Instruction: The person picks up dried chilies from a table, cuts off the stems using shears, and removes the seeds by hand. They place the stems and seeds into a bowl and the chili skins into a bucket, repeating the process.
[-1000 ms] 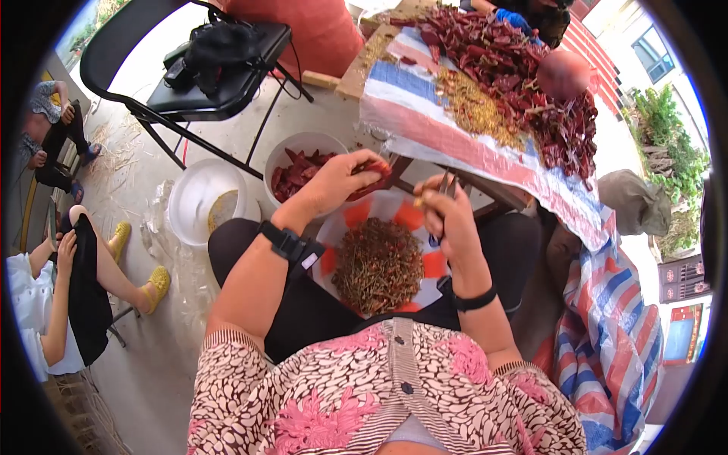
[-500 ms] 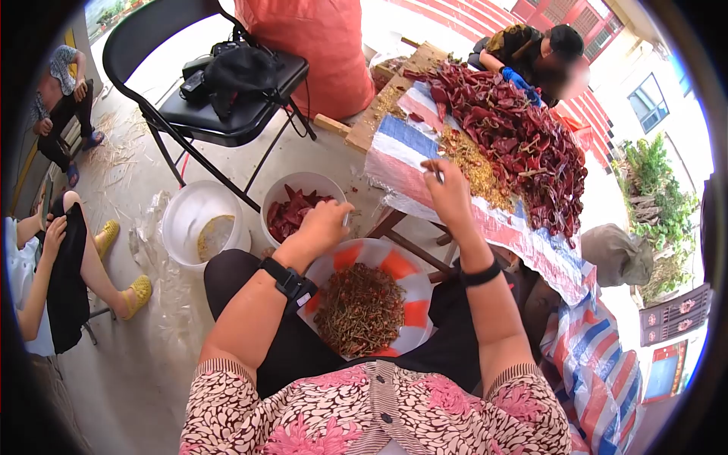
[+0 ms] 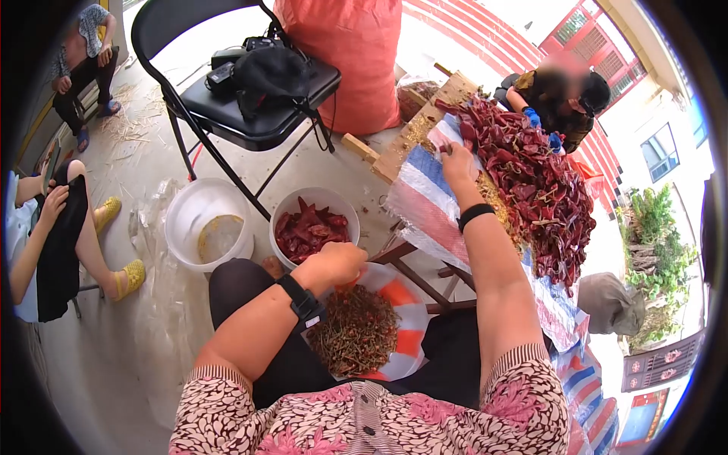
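My left hand (image 3: 337,264), fingers curled closed, is above the near edge of the white-and-orange basin (image 3: 410,341) between my knees. What it grips is hidden; a small pale glint shows at its fingertips. Short dried stems and red bits (image 3: 353,334) fill the basin. Reaching forward over the table, my right hand (image 3: 459,163) has its fingers drawn together beside the heap of dried red chilies (image 3: 531,182). Whatever lies in those fingers is too small to name. A white bucket (image 3: 282,203) with red chili pieces (image 3: 311,231) stands just beyond my left hand.
A striped plastic sheet (image 3: 421,197) covers the table, with yellow seeds (image 3: 489,189) under the chilies. Left are a white tub (image 3: 178,220) and a black folding chair (image 3: 250,136). Behind stands a red sack (image 3: 356,68). A blue-gloved person (image 3: 565,106) works across the table; others sit left.
My right hand has moved forward to the far left end of the chili heap. My left hand has come lower, nearer the basin. The whole view has shifted slightly.
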Tool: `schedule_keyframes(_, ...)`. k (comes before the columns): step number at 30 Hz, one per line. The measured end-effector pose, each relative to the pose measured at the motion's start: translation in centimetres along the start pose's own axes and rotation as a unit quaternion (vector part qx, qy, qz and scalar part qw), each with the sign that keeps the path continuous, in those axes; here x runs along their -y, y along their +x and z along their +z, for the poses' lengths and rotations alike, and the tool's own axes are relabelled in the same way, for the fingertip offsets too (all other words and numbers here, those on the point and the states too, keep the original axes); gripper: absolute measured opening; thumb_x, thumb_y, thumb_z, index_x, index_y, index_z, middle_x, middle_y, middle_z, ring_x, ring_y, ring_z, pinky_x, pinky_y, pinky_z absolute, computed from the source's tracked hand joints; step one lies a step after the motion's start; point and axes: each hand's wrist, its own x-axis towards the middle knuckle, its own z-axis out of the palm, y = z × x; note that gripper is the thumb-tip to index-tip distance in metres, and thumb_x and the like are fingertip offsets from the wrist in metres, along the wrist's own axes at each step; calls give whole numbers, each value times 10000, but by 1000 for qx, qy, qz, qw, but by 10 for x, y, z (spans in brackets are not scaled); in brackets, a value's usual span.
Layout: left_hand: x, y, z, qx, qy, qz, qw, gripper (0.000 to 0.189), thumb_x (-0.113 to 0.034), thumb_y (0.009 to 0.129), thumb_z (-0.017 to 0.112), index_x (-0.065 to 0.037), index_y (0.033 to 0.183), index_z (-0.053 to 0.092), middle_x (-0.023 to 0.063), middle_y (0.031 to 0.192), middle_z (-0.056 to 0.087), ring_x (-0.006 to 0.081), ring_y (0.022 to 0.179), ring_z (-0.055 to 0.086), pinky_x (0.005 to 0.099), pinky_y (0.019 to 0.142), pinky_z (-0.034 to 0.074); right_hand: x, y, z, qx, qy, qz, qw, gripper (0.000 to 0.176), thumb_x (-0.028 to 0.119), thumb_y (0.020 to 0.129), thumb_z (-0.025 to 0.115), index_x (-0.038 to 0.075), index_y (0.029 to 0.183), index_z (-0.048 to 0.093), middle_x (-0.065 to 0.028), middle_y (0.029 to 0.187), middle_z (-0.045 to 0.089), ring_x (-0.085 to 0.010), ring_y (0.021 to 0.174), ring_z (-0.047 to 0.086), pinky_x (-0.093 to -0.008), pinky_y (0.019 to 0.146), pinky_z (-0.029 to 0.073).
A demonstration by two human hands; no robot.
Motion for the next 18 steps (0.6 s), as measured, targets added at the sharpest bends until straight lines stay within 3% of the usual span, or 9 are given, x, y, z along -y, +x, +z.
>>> schedule_keyframes(1,-1,-2,-3,-3,12,1,1000,289,-181,777,598,-83,1046,641,173,936,670,357,911,644,467,765,509,4,-4,-7,9,-18,18,1000,318,270,838,626,139,1127,618,-164,1068,650,-341,990,630,-463,837,500)
schedule_keyframes(5,-8,1,-12,-115,-16,-8,993,291,-196,804,578,-90,1067,643,170,874,672,360,855,651,471,725,516,-14,-11,-5,-8,161,-12,987,318,296,779,687,90,1018,647,-184,954,673,-361,933,641,-471,762,500)
schedule_keyframes(6,-5,5,-7,-171,-49,3,984,295,-200,807,574,-90,1071,642,171,861,671,360,845,651,468,716,517,-19,-14,-2,-29,144,-11,989,270,253,801,697,55,980,654,-143,827,679,-292,838,659,-402,713,509)
schedule_keyframes(8,-6,10,-6,-240,-134,5,961,288,-202,823,568,-81,1076,634,189,866,664,361,849,645,459,708,513,7,-58,-44,113,362,78,922,204,198,840,674,35,960,652,-91,782,656,-221,785,643,-341,690,505)
schedule_keyframes(10,-10,7,-10,-299,-172,9,939,277,-169,839,556,-58,1085,623,193,847,659,349,814,649,438,698,512,21,-101,-66,177,517,120,829,148,151,872,650,23,947,651,-47,763,632,-153,754,616,-284,678,493)
schedule_keyframes(13,0,16,-11,-393,-260,-27,881,278,-89,872,517,-28,1134,586,166,842,657,266,722,648,362,662,511,32,-151,-63,114,621,73,772,114,116,897,628,19,951,648,-15,784,613,-88,753,576,-231,684,467)
schedule_keyframes(15,23,22,-18,-438,-319,-41,839,311,-50,877,495,-10,1181,550,118,906,655,173,706,626,297,643,501,54,-180,-51,-7,613,-13,790,131,126,897,631,19,972,645,-22,814,627,-87,766,572,-232,701,458)
schedule_keyframes(16,30,15,-26,-447,-359,-70,817,317,-48,880,491,-9,1191,541,106,971,643,154,739,624,278,650,497,60,-191,-44,-30,552,-49,832,167,120,889,637,1,1006,634,-30,856,635,-78,788,551,-235,740,448)
schedule_keyframes(18,27,-9,-48,-460,-471,-103,746,325,-45,884,489,-4,1204,524,94,1064,617,137,796,619,257,670,490,68,-201,-18,8,458,-64,887,261,134,837,669,-13,1049,632,-85,938,663,-145,865,597,-279,807,464)
